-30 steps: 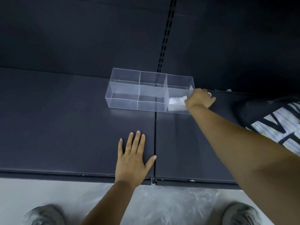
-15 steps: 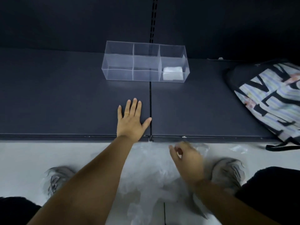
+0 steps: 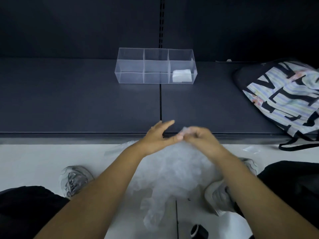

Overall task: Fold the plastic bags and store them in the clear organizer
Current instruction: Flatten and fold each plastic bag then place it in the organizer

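Shop, likely: dark metal display shelf (image 3: 77,100), slotted upright strip (image 3: 161,23) behind.

1. I saw the clear organizer (image 3: 131,78) standing upright towards the back of the dark shelf (image 3: 86,104). It was a long see-through box split by dividers into sections.
2. A folded plastic bag (image 3: 182,75), a flat white square, lay in the organizer's right-end section.
3. A loose plastic bag (image 3: 172,169), crumpled and translucent, hung over the floor (image 3: 34,161), its top pinched in my right hand (image 3: 202,142).
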`<state>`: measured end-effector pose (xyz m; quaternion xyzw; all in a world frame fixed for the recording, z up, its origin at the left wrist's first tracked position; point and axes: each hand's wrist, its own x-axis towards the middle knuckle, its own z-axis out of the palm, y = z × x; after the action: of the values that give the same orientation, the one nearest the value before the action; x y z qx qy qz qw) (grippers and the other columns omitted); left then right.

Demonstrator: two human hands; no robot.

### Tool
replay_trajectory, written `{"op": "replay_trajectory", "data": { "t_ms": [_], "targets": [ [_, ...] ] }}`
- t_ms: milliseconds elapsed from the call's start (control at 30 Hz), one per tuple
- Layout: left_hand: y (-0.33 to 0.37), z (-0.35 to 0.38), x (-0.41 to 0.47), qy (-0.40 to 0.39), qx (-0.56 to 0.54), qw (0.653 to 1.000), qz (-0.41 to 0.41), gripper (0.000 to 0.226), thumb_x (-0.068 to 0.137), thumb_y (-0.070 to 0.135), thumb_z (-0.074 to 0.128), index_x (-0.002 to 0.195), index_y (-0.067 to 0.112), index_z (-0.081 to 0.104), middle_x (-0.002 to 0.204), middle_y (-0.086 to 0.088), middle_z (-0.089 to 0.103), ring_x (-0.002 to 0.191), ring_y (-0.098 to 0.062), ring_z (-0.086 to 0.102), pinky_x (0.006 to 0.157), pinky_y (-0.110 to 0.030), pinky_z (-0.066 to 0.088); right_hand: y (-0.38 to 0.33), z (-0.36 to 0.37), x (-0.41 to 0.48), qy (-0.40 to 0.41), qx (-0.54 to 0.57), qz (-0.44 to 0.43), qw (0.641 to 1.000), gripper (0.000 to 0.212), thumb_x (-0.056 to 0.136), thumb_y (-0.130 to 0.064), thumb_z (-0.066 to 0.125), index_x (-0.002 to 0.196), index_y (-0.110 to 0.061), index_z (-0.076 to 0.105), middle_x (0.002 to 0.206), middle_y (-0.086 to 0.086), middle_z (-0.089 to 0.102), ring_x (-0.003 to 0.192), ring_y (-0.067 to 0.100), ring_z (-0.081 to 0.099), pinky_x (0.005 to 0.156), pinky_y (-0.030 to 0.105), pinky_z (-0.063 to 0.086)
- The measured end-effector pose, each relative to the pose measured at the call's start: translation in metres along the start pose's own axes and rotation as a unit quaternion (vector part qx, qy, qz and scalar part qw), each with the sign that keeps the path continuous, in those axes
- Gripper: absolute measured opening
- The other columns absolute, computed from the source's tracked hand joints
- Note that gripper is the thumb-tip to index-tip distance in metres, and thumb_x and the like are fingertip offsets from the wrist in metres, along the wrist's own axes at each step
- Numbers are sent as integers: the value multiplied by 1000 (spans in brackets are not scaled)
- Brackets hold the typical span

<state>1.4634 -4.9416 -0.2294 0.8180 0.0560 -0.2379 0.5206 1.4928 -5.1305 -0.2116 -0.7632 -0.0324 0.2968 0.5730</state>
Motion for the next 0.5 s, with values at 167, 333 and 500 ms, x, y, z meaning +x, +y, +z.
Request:
{"op": "replay_trajectory", "data": {
  "t_ms": [167,333,500],
  "targets": [
    [22,-15,-13,-34,-88,996,5,25,73,36,82,93,23,74,96,10,74,91,-3,68,86,-25,53,-51,-35,3,88,98,-49,990,32,90,-26,64,66,-7,56,63,9,53,57,17,50,59,28,45],
    [25,-30,-21,42,-174,984,-19,22,79,37,75,89,18,77,88,9,75,83,-2,70,74,-20,48,-60,-57,9,177,149,6,973,30,88,-32,67,73,-10,55,79,17,49,73,27,50,73,38,46],
    [31,-38,-25,133,-280,950,-20,26,85,44,66,69,26,75,73,6,72,67,-3,67,57,-12,49,-51,-63,11,304,78,25,949,28,86,-39,68,89,-12,62,86,3,60,84,18,55,80,32,48]
  ]
}}
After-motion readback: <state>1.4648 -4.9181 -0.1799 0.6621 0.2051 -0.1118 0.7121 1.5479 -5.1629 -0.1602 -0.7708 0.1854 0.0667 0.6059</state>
